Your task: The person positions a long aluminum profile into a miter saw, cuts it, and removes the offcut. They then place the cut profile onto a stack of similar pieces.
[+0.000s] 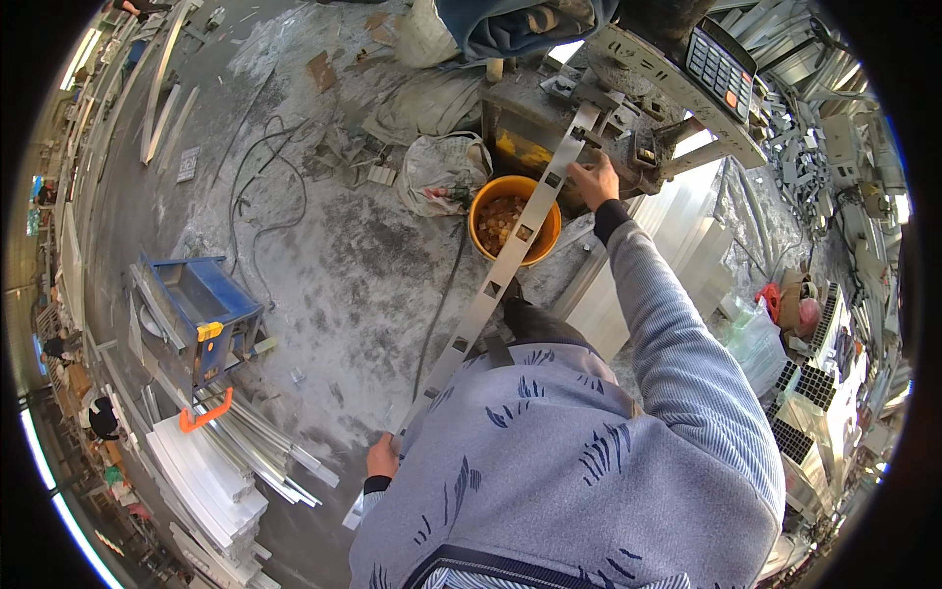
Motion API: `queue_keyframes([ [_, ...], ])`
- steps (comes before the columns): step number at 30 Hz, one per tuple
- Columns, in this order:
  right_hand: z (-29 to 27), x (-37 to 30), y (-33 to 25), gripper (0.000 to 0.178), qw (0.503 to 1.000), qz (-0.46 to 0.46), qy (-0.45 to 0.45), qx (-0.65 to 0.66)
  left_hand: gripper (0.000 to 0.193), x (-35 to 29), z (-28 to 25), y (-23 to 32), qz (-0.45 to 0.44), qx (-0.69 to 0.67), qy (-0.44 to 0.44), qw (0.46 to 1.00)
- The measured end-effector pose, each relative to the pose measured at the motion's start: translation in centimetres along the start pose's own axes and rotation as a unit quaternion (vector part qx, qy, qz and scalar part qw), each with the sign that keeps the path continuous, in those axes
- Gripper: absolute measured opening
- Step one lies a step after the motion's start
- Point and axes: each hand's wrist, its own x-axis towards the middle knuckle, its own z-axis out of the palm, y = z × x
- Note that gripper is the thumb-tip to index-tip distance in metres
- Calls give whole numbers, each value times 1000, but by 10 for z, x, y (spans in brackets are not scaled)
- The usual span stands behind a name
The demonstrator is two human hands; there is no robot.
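A long silver aluminium bar (pixel 509 257) with a row of square cutouts runs slantwise from the machine down past my left side. Its far end lies on a dusty metal machine (pixel 530 103), among small metal blocks. My right hand (pixel 597 185) has its fingers closed at the bar's right edge near that end. Low on the left, my left hand (pixel 384 457) is closed around the bar's near part; my sleeve and body hide some of its fingers. Under the bar stands a yellow bucket (pixel 550 240) holding small brownish pieces (pixel 498 222).
A calculator (pixel 721 67) rests on the machine's marked plate. A white sack (pixel 442 172) sits beside the bucket. Black cable (pixel 235 201) curls over the dusty floor. Left stands a blue metal stand (pixel 211 294) near stacked profiles (pixel 201 481). Wide pale profiles (pixel 648 265) lie right.
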Motion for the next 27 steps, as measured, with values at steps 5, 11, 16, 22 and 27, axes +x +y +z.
queue_keyframes([
  [5, 40, 7, -22, 51, 970, 69, -27, 232, 21, -4, -6, 13, 1, 23, -11, 1000],
  [11, 47, 8, -36, 22, 868, 208, -124, 434, 21, -1, -9, 21, -22, 57, -18, 998],
  [16, 49, 4, -34, 19, 847, 178, -141, 480, 21, -1, -8, 23, -15, 41, -20, 999],
  [22, 49, 3, -34, 19, 836, 168, -139, 504, 23, 0, -10, 22, -2, 56, -39, 998],
  [27, 49, 2, -36, 17, 851, 180, -126, 476, 31, 13, -4, 30, 1, 16, -18, 1000],
])
